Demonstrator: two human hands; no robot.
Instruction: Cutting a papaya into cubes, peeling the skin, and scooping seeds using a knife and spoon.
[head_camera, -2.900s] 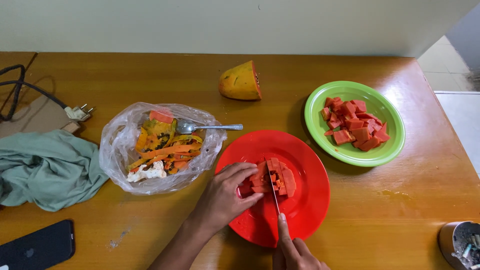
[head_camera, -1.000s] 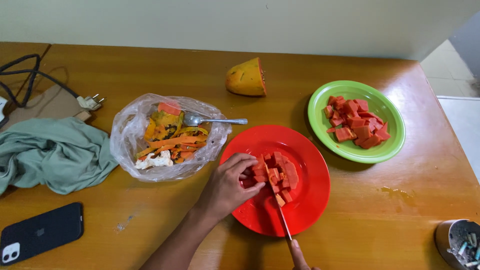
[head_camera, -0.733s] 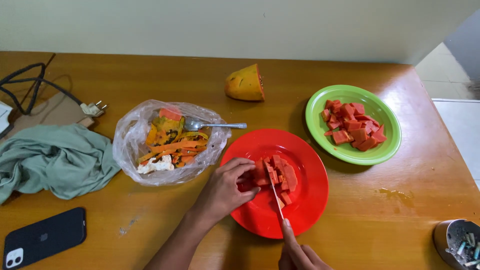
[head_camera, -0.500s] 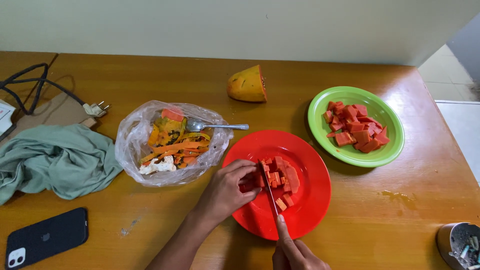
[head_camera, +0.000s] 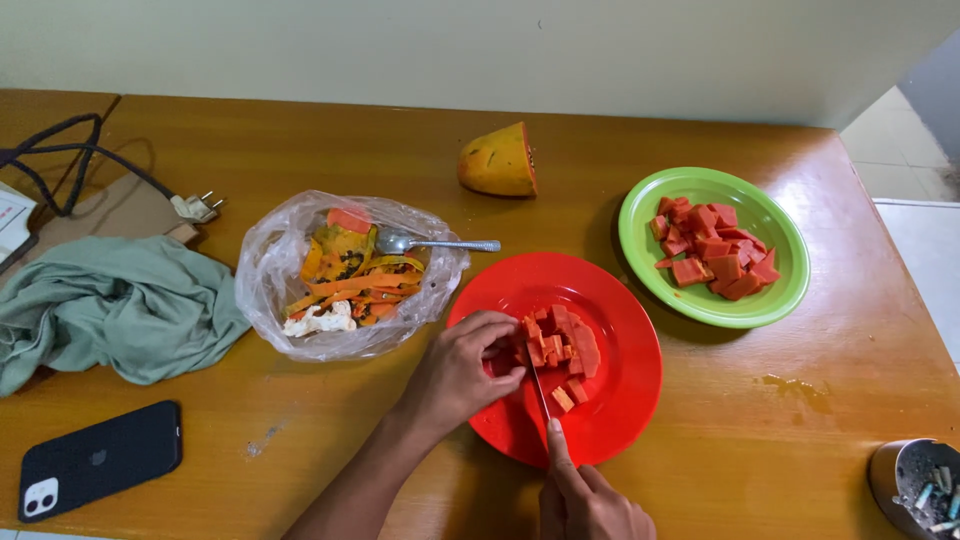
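Left hand (head_camera: 458, 368) steadies papaya pieces (head_camera: 556, 345); right hand (head_camera: 585, 500) grips knife (head_camera: 541, 392).

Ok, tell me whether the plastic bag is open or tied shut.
Open: the plastic bag gapes, peels showing and a spoon resting across its mouth.

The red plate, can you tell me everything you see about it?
The red plate is round, shiny and plastic-looking, lying flat on the wooden table between the peel bag and the green plate. It carries orange-red fruit pieces. The left hand steadies them while the right hand presses a knife into them.
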